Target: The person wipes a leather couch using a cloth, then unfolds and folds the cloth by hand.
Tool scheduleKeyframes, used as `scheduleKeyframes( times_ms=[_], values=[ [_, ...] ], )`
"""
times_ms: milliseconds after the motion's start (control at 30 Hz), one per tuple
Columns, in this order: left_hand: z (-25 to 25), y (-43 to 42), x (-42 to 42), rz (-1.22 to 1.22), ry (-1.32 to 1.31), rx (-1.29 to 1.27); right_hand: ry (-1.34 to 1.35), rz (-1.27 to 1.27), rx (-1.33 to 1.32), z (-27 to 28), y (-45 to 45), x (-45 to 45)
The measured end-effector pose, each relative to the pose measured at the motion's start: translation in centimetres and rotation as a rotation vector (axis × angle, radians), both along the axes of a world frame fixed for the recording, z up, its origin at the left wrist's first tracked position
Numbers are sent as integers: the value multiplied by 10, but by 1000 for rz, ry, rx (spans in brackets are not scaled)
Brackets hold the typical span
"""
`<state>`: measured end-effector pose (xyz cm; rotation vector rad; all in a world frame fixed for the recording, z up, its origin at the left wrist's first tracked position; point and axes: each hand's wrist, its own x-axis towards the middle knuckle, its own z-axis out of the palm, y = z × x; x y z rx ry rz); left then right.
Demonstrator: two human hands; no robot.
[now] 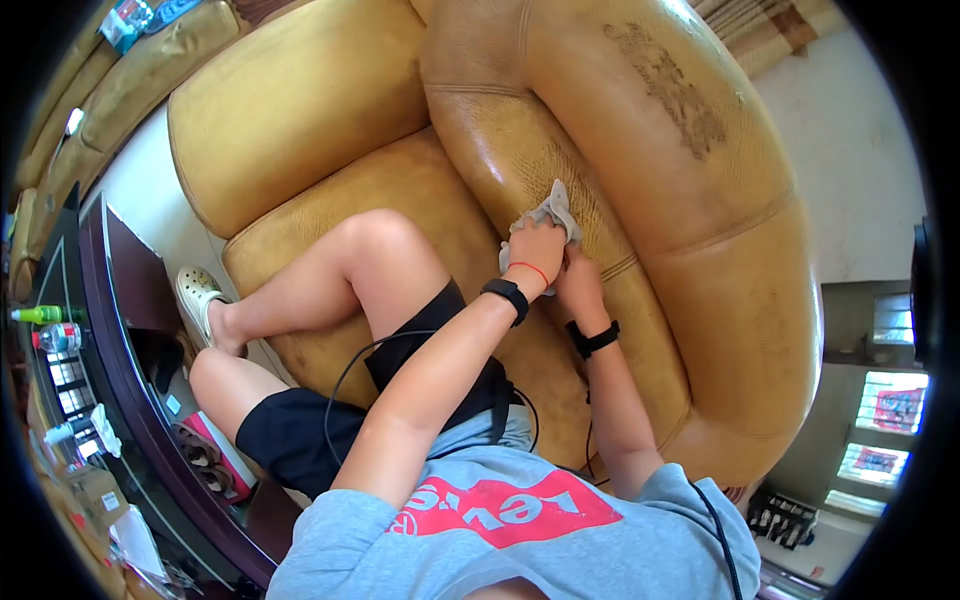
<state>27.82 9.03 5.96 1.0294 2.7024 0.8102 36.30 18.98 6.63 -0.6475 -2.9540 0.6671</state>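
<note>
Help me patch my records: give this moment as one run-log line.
Left hand: on grey cloth | Right hand: close beside left | Surface: blotchy tan sofa

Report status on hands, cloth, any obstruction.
Left hand gripping grey cloth. Right hand close against left, grip unclear. Cloth bunched on sofa. Nothing visibly in the way.

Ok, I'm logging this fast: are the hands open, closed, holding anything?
Left hand: closed, holding the cloth.
Right hand: beside the left; grip cannot be told.
</note>
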Motion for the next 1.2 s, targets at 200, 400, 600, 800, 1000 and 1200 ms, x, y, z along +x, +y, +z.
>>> scheduleKeyframes(
  times_ms=[200, 400, 600, 800, 1000, 1200],
  values=[
    [29, 20, -28, -9, 39, 230, 122, -96, 84, 31, 19, -28],
    [14, 61, -46, 30, 113, 73, -148, -171, 150, 36, 30, -61],
    [2, 72, -53, 46, 194, 39, -138, -138, 168, 24, 34, -62],
    [15, 55, -50, -58, 190, 29, -188, -98, 257, 29, 27, -50],
    [21, 39, -5, -64, 174, -32, -223, -64, 155, 6, 18, 0],
    [7, 38, 51, -151, 183, -47, -202, -129, 159, 16, 8, 61]
  ],
)
